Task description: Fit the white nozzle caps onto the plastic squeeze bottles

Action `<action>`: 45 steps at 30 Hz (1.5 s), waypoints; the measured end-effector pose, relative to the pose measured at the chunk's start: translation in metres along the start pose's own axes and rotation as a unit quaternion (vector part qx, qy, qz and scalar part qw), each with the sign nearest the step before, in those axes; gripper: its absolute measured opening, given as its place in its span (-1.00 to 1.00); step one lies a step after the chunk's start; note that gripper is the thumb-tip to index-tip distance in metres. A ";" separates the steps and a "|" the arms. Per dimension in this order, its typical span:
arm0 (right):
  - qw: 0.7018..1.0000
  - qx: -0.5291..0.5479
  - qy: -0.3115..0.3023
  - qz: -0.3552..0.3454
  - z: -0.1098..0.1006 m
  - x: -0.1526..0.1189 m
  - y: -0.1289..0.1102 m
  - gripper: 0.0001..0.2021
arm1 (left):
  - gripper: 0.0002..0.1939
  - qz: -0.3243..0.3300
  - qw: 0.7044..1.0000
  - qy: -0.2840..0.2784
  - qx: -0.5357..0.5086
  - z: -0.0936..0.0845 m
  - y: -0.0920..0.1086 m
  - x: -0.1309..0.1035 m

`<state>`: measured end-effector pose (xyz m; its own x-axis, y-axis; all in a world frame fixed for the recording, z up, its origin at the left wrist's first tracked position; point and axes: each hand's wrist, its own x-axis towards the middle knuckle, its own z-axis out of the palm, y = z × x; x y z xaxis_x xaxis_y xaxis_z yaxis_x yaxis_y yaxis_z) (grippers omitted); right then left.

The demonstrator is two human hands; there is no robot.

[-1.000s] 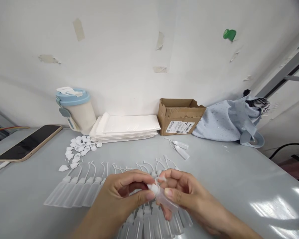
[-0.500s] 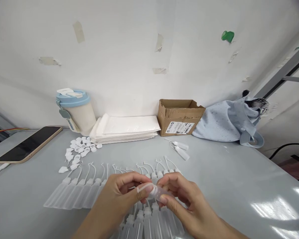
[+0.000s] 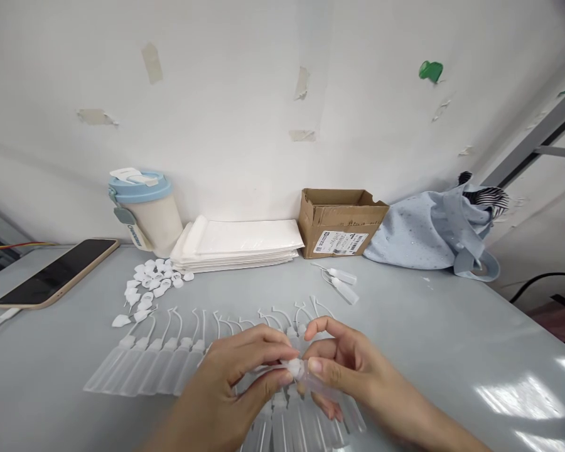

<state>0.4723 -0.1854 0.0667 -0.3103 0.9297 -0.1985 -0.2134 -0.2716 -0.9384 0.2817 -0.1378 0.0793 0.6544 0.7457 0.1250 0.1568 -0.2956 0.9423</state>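
Between my hands, a translucent plastic bottle (image 3: pixel 322 384) lies slanted with its white cap (image 3: pixel 294 368) toward the left. My left hand (image 3: pixel 245 383) pinches the cap between thumb and fingertips. The bottle's body, just below the cap, is gripped by my right hand (image 3: pixel 346 370) with thumb and fingers. Behind the hands stretches a row of similar bottles (image 3: pixel 139 370) with thin white straps pointing away from me. More bottles (image 3: pixel 292 430) lie beneath and in front of the hands, partly hidden by them.
Loose white caps (image 3: pixel 153 279) lie at the left, near a phone (image 3: pixel 59 273) and a cup (image 3: pixel 150 216). White envelopes (image 3: pixel 245 238), a cardboard box (image 3: pixel 341 226) and a blue bag (image 3: pixel 414 229) line the wall. Two small bottles (image 3: pixel 343 290) lie before the box.
The held bottle has turned so its body points more toward the lower right. My left fingers have closed around the cap, and my right hand has shifted its grip on the body.
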 end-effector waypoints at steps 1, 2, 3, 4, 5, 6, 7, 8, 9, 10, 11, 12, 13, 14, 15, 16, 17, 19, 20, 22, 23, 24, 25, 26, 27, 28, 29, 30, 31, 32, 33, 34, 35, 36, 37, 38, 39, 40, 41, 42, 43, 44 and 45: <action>1.000 0.016 -0.013 0.006 -0.001 0.000 0.000 -0.67 | -0.79 0.001 1.000 -0.007 0.001 0.000 0.000 0.000; 1.000 0.022 -0.019 0.010 -0.001 0.000 0.000 -0.67 | -0.79 -0.004 1.000 -0.013 0.003 0.000 0.001 0.000; 1.000 0.019 -0.015 0.011 -0.001 0.000 0.000 -0.66 | -0.80 -0.014 1.000 -0.015 0.004 0.000 0.001 0.000; 1.000 0.008 -0.006 0.009 0.000 0.000 0.000 -0.66 | -0.81 -0.031 0.999 -0.013 0.002 0.001 0.002 0.000; 1.000 -0.008 0.005 0.006 0.001 -0.001 -0.001 -0.65 | -0.82 -0.053 0.999 -0.009 -0.003 0.002 0.002 0.000; 1.000 -0.026 0.016 0.002 0.002 -0.001 -0.001 -0.66 | -0.81 -0.078 0.997 -0.004 -0.010 0.002 0.002 0.000; 0.999 -0.045 0.025 -0.001 0.004 -0.002 -0.002 -0.67 | -0.80 -0.103 0.994 0.001 -0.018 0.003 0.002 0.000; 0.997 -0.071 0.034 -0.005 0.005 -0.003 -0.002 -0.68 | -0.79 -0.126 0.992 0.003 -0.026 0.003 0.001 0.000; 0.993 -0.108 0.044 -0.013 0.005 -0.003 -0.002 -0.70 | -0.78 -0.147 0.989 0.004 -0.035 0.003 0.000 0.001; 0.985 -0.160 0.057 -0.030 0.005 -0.004 -0.002 -0.72 | -0.76 -0.162 0.986 0.005 -0.046 0.002 -0.001 0.001; 0.970 -0.225 0.071 -0.058 0.005 -0.005 -0.001 -0.75 | -0.74 -0.175 0.983 0.006 -0.060 0.002 -0.003 0.002; 0.947 -0.295 0.080 -0.093 0.003 -0.006 0.000 -0.78 | -0.72 -0.185 0.980 0.007 -0.078 0.000 -0.005 0.003; 0.919 -0.362 0.083 -0.134 0.002 -0.007 0.002 -0.80 | -0.70 -0.195 0.976 0.010 -0.099 -0.001 -0.006 0.003; 0.888 -0.417 0.079 -0.177 0.000 -0.007 0.005 -0.81 | -0.68 -0.205 0.971 0.012 -0.121 -0.001 -0.007 0.004; 0.860 -0.455 0.071 -0.219 -0.002 -0.007 0.007 -0.80 | -0.66 -0.215 0.966 0.014 -0.143 -0.002 -0.008 0.005; 0.839 -0.477 0.065 -0.253 -0.004 -0.007 0.010 -0.79 | -0.65 -0.224 0.961 0.013 -0.161 -0.002 -0.009 0.005; 0.826 -0.486 0.064 -0.279 -0.005 -0.007 0.012 -0.77 | -0.64 -0.231 0.957 0.013 -0.174 -0.002 -0.009 0.006; 0.820 -0.480 0.070 -0.303 -0.006 -0.006 0.013 -0.77 | -0.66 -0.231 0.956 0.015 -0.180 0.000 -0.008 0.006; 0.828 -0.469 0.076 -0.298 -0.005 -0.006 0.012 -0.78 | -0.67 -0.224 0.959 0.019 -0.174 0.001 -0.007 0.005; 0.858 -0.434 0.088 -0.260 -0.001 -0.005 0.008 -0.82 | -0.72 -0.204 0.967 0.040 -0.149 0.004 -0.004 0.004; 0.882 -0.404 0.089 -0.225 0.000 -0.004 0.005 -0.81 | -0.74 -0.196 0.970 0.053 -0.135 0.006 -0.002 0.003; 0.911 -0.361 0.088 -0.180 0.002 -0.004 0.002 -0.76 | -0.77 -0.187 0.972 0.066 -0.123 0.007 -0.001 0.001; 0.939 -0.306 0.084 -0.130 0.003 -0.003 0.000 -0.71 | -0.79 -0.176 0.975 0.078 -0.114 0.009 0.000 0.000; 0.964 -0.243 0.075 -0.079 0.003 -0.002 -0.001 -0.67 | -0.80 -0.162 0.977 0.087 -0.107 0.011 0.001 -0.001; 0.982 -0.177 0.063 -0.034 0.003 -0.001 -0.002 -0.64 | -0.81 -0.144 0.980 0.093 -0.099 0.012 0.001 -0.002; 0.992 -0.115 0.052 0.005 0.001 0.000 -0.002 -0.61 | -0.82 -0.121 0.984 0.097 -0.086 0.013 0.001 -0.003; 0.996 -0.065 0.043 0.035 0.000 0.000 -0.001 -0.59 | -0.83 -0.095 0.988 0.099 -0.068 0.014 -0.001 -0.004; 0.997 -0.027 0.033 0.058 -0.002 0.001 0.001 -0.57 | -0.85 -0.067 0.992 0.098 -0.043 0.014 -0.002 -0.004; 0.997 0.000 0.026 0.074 -0.003 0.002 0.002 -0.56 | -0.86 -0.040 0.994 0.097 -0.015 0.014 -0.004 -0.005; 0.996 0.016 0.023 0.082 -0.004 0.002 0.003 -0.56 | -0.88 -0.015 0.995 0.096 0.009 0.014 -0.006 -0.005; 0.997 0.018 0.023 0.078 -0.005 0.003 0.005 -0.56 | -0.89 0.003 0.995 0.097 0.025 0.013 -0.008 -0.004; 0.998 0.002 0.028 0.061 -0.005 0.002 0.005 -0.58 | -0.90 0.012 0.995 0.098 0.030 0.013 -0.009 -0.004; 0.998 -0.032 0.038 0.032 -0.004 0.002 0.005 -0.60 | -0.90 0.010 0.995 0.098 0.025 0.012 -0.010 -0.004; 0.995 -0.079 0.052 -0.005 -0.004 0.001 0.005 -0.64 | -0.90 -0.001 0.995 0.097 0.009 0.011 -0.010 -0.003; 0.987 -0.138 0.067 -0.048 -0.003 -0.001 0.005 -0.68 | -0.90 -0.020 0.995 0.095 -0.015 0.011 -0.009 -0.003; 0.971 -0.201 0.081 -0.096 -0.002 -0.002 0.004 -0.74 | -0.88 -0.043 0.994 0.094 -0.042 0.010 -0.008 -0.003; 0.949 -0.263 0.094 -0.146 -0.001 -0.004 0.004 -0.80 | -0.87 -0.067 0.991 0.096 -0.067 0.010 -0.006 -0.003; 0.923 -0.315 0.103 -0.198 -0.001 -0.005 0.003 -0.84 | -0.85 -0.088 0.987 0.099 -0.088 0.010 -0.004 -0.003; 0.895 -0.356 0.108 -0.247 -0.001 -0.006 0.003 -0.84 | -0.84 -0.105 0.984 0.103 -0.101 0.010 -0.002 -0.003; 0.868 -0.386 0.112 -0.291 -0.002 -0.006 0.003 -0.82 | -0.83 -0.118 0.981 0.108 -0.108 0.010 0.000 -0.004; 0.846 -0.406 0.114 -0.326 -0.002 -0.006 0.003 -0.78 | -0.82 -0.127 0.980 0.109 -0.111 0.010 0.002 -0.004; 0.830 -0.418 0.114 -0.352 -0.003 -0.005 0.004 -0.74 | -0.80 -0.133 0.979 0.107 -0.112 0.010 0.004 -0.004; 0.819 -0.424 0.111 -0.370 -0.003 -0.005 0.004 -0.72 | -0.79 -0.138 0.978 0.104 -0.115 0.010 0.004 -0.005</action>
<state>0.4758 -0.1901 0.0631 -0.1899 0.8097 0.5552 0.4835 0.5693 -0.6649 0.2866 -0.1484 0.0799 0.4420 0.8907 -0.1065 0.1199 0.0590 0.9910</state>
